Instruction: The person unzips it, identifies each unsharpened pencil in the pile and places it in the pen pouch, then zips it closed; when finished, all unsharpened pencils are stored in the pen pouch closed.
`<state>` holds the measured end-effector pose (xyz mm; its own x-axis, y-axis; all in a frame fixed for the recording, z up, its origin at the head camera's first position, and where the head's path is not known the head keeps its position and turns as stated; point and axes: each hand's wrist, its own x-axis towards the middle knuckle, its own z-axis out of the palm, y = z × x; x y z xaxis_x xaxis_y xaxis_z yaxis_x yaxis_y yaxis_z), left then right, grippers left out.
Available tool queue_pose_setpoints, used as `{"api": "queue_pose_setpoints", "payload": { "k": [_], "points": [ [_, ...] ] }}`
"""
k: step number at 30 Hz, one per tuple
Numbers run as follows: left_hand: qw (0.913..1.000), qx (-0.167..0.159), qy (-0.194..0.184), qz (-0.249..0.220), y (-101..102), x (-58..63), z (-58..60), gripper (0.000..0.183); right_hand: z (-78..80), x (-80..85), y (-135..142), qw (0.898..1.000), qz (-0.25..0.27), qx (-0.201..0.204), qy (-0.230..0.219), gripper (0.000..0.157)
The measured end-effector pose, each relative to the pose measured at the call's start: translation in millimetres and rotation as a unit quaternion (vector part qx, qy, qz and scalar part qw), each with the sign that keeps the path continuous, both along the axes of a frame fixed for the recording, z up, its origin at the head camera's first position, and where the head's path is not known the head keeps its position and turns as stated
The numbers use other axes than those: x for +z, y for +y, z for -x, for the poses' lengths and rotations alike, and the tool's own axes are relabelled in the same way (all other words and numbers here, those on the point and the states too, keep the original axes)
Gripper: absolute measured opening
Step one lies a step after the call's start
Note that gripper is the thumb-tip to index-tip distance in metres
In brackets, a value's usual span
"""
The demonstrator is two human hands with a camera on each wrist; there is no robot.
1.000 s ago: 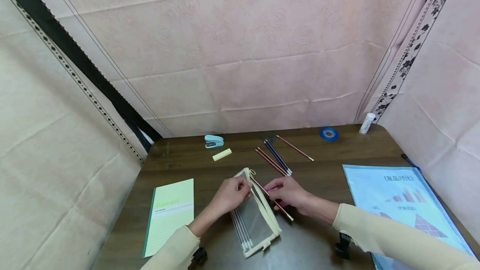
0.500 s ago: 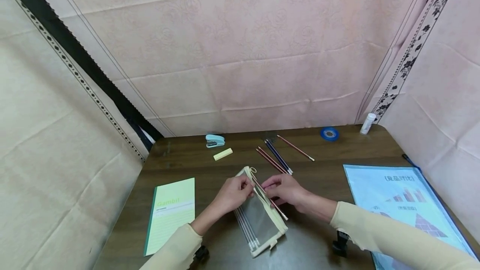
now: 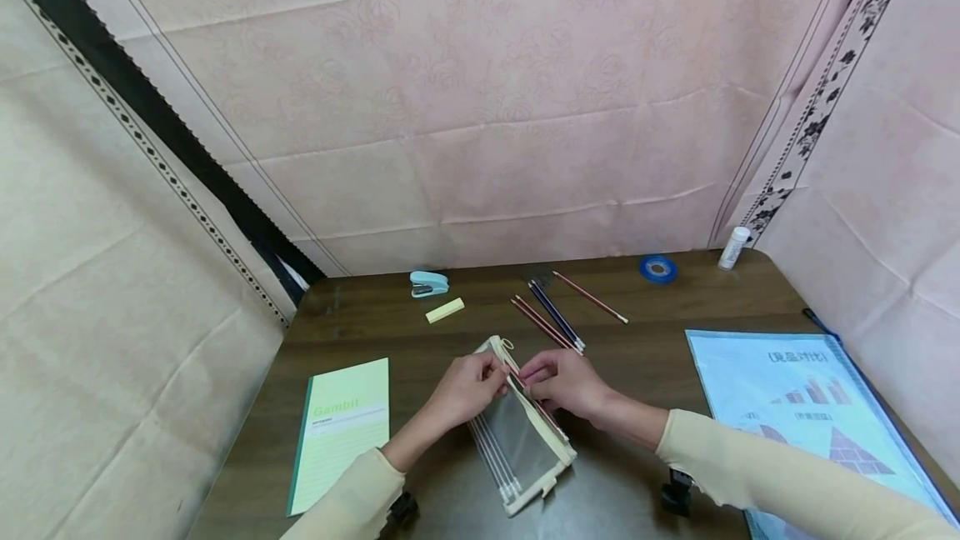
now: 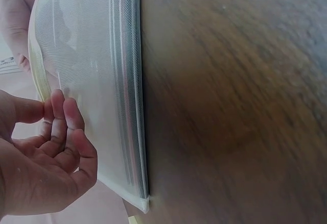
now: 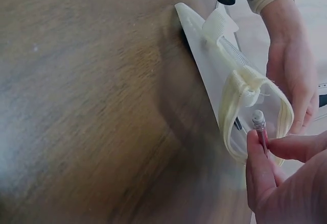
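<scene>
A see-through mesh pencil case [image 3: 517, 433] with cream zipper edging lies slanted on the table, its mouth held apart. My left hand [image 3: 471, 388] pinches the edge of that mouth between thumb and fingertips, the other fingers bent, as the left wrist view shows. Between thumb and fingers, my right hand [image 3: 567, 382] grips a red pencil [image 5: 261, 130] by its white eraser end, which sits within the zipper opening. Several slim pencils [image 4: 130, 132] show through the mesh along one side of the case. The held pencil's far end is hidden.
Beyond the hands lie two dark blue pencils [image 3: 553, 311] and red pencils [image 3: 534, 317]. Farther back are a blue stapler [image 3: 429, 283], a pale yellow block [image 3: 445, 310], blue tape [image 3: 657, 267] and a white-capped tube [image 3: 733, 248]. A notebook [image 3: 341, 432] flanks left, a blue folder [image 3: 795, 390] right.
The red pencil has slid from lying across the case's edge to inside its mouth. The case shifted slightly right early on, and my right hand drew closer to my left.
</scene>
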<state>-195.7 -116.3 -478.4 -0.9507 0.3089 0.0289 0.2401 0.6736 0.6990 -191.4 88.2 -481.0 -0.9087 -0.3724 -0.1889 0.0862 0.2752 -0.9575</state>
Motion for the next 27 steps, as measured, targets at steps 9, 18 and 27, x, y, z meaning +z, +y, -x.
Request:
{"api": "queue_pose_setpoints", "payload": {
  "k": [9, 18, 27],
  "points": [
    [0.9998, 0.004, -0.022, 0.000, -0.9, 0.0, -1.5, 0.024, 0.7, -6.3, -2.3, 1.000, 0.009, 0.014, -0.008, 0.023],
    [0.9998, 0.001, -0.021, -0.003, 0.1, -0.2, -1.4, 0.024, -3.2, -7.7, -3.1, 0.999, 0.035, 0.016, -0.026, 0.024],
    [1.0000, 0.001, -0.001, 0.003, -0.5, -2.3, -0.8, 0.023, -6.1, -7.1, -2.0, 0.999, 0.039, 0.020, -0.019, 0.023]
  ]
}}
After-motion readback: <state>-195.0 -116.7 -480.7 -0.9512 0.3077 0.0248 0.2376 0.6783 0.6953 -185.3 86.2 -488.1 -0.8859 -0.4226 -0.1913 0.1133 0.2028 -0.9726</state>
